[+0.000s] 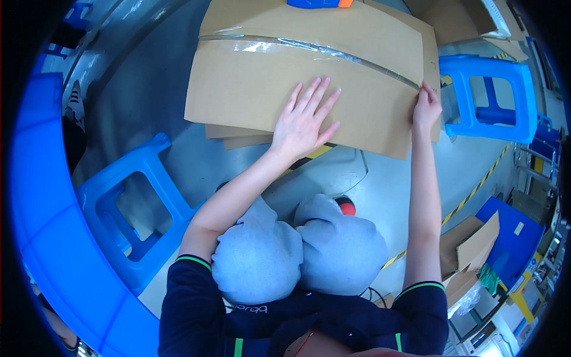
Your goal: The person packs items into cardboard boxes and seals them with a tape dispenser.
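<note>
A flat brown cardboard box [250,89] lies in front of my knees, its centre seam covered by a strip of clear tape [321,50]. Fingers spread, my left hand [302,119] rests flat on the near panel of the cardboard. My right hand [427,108] is at the right edge where the seam ends, thumb and fingers pinched together there. Whether they grip the tape end or the cardboard edge is too small to make out. More cardboard layers [238,134] show beneath the near left edge.
A blue and orange object [320,3] sits on the far edge of the cardboard. Blue plastic stools stand to the right [517,98] and left [134,163]. A blue surface [47,196] curves along the left. An open carton [470,253] lies at the lower right.
</note>
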Motion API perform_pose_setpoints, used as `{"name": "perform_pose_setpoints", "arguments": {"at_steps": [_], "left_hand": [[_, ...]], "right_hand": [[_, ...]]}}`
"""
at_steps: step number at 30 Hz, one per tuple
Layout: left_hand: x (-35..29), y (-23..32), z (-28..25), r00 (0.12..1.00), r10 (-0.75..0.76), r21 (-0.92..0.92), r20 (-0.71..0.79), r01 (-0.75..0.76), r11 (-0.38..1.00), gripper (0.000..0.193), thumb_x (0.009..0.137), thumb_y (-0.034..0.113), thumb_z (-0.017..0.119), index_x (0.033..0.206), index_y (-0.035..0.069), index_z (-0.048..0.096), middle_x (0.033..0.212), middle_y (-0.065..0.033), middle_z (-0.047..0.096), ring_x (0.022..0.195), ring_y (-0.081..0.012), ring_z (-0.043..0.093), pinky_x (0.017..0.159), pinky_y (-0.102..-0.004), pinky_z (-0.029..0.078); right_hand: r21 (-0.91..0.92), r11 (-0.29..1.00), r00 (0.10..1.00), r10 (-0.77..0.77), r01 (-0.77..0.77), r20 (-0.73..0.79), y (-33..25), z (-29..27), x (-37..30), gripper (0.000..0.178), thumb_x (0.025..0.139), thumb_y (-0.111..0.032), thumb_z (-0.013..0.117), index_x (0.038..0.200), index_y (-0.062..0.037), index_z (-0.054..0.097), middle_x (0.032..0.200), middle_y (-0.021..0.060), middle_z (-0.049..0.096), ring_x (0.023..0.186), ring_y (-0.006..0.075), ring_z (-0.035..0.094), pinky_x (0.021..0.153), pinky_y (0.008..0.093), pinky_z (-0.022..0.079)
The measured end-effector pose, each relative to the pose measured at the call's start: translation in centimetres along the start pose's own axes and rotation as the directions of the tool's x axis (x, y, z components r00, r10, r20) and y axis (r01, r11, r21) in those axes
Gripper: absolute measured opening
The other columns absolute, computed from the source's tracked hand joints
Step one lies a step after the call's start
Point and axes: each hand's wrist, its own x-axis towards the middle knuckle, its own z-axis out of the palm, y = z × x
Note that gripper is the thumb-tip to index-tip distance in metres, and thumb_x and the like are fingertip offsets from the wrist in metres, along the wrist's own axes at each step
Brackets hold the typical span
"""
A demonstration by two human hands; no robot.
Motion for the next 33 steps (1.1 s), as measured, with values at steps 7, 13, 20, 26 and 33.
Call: {"name": "perform_pose_setpoints", "arguments": {"at_steps": [7,13,20,26,33], "left_hand": [[-1.2,-0.5,-1.1,0.972,0.182,-0.026,0.149,-0.18,0.983,0.075,0.083,0.06,0.051,0.143,0.02,0.034,0.15,-0.0073,0.028,0.139,-0.0219,0.025,0.114,-0.0481,0.016],[1.1,-2.2,-1.4,1.0,-0.018,0.067,0.025,0.017,0.998,0.064,0.088,0.044,0.053,0.141,0.014,0.035,0.147,-0.0145,0.029,0.137,-0.0323,0.025,0.112,-0.0515,0.016],[-0.1,-14.2,-4.9,0.757,-0.528,0.327,-0.386,0.647,0.688,0.066,0.09,0.047,0.048,0.139,0.004,0.035,0.134,-0.022,0.044,0.125,-0.0355,0.042,0.103,-0.0489,0.034],[1.0,-14.6,-6.0,0.76,-0.603,0.237,-0.244,0.649,0.722,0.068,0.092,0.049,0.043,0.14,0.003,0.032,0.12,-0.0215,0.052,0.109,-0.0362,0.052,0.086,-0.0449,0.046],[5.7,-19.5,-6.7,0.824,-0.563,0.237,-0.067,0.561,0.793,0.068,0.091,0.052,0.041,0.143,0.009,0.028,0.126,-0.0214,0.048,0.116,-0.0355,0.049,0.091,-0.0449,0.045]], "right_hand": [[0.16,0.921,0.931,0.332,-0.355,0.152,-4.8,-0.4,-3.1,0.047,0.087,-0.008,0.053,0.131,0.0055,0.047,0.128,0.0173,0.055,0.117,0.0205,0.053,0.098,0.0279,0.039],[0.246,0.919,0.951,0.286,-0.307,0.12,-1.6,-1.5,-2.4,0.037,0.088,-0.008,0.05,0.122,0.004,0.056,0.123,0.0147,0.059,0.115,0.0197,0.054,0.098,0.0283,0.039],[0.047,0.99,0.984,0.123,-0.13,0.132,-1.2,-0.9,-3.5,0.045,0.096,-0.031,0.046,0.125,0.0034,0.053,0.122,0.0131,0.059,0.115,0.0213,0.052,0.1,0.0301,0.037],[0.252,0.741,0.764,0.507,-0.623,0.398,-1.1,-1.0,-2.3,0.067,0.097,-0.051,0.032,0.14,0.0006,0.034,0.142,0.0132,0.038,0.131,0.0214,0.035,0.109,0.0324,0.025],[0.356,0.773,0.85,0.46,-0.525,0.256,0.3,-0.2,-7.7,0.062,0.098,-0.047,0.036,0.139,0.0,0.036,0.139,0.0127,0.042,0.127,0.0214,0.039,0.107,0.0316,0.028]]}}
